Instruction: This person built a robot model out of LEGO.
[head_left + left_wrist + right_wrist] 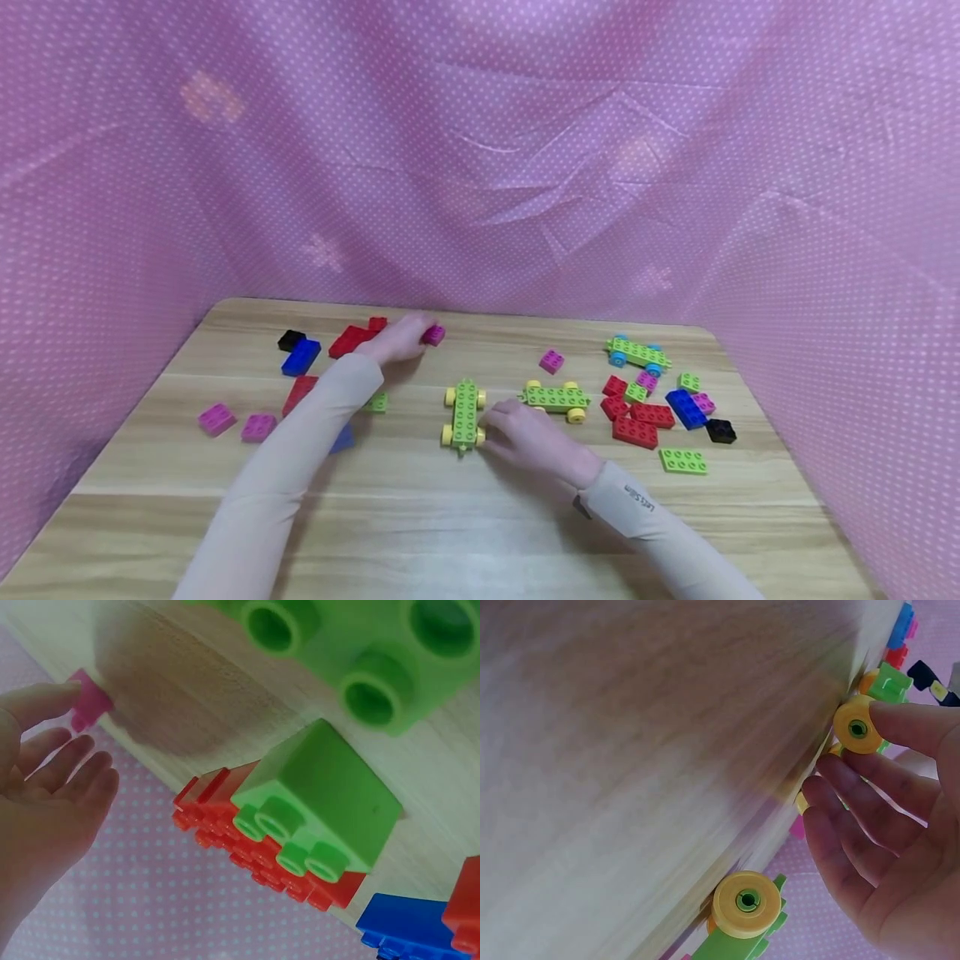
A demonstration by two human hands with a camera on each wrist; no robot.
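Left hand: the left hand (401, 337) reaches to the upper middle of the head view, fingers loosely extended, a fingertip touching the small magenta plastic brick (433, 335); the left wrist view shows the brick (88, 700) at that fingertip with no grip closed round it.
Right hand: the right hand (528, 435) sits at centre frame, fingers curled against the near end of the green plastic wheeled chassis with yellow wheels (464, 414); in the right wrist view fingertips (900, 724) press a yellow wheel (859, 728), probably a light hold, though the blur there leaves it unsure.
Chassis position: centre of the wooden table (465, 533), lying lengthwise away from the person.
Risk, roll: the chassis stands on wheels, so an uneven push from the right hand could send it rolling or swivelling towards the second green chassis with yellow wheels (557, 397), just to its right.
Risk, slip: the magenta brick is merely touched, near the far table edge against the pink dotted cloth backdrop (480, 167); a poke could slide it under the cloth.
Risk, sleeve: the left sleeve (300, 450) crosses over a small green brick (377, 403) and a blue brick (342, 438), and dragging it back could sweep them.
Open room: bare wood fills the lower part of the frame, between the arms and towards the near edge.
Crowded zones: red, blue and black bricks upper left; a dense mixed cluster at right.
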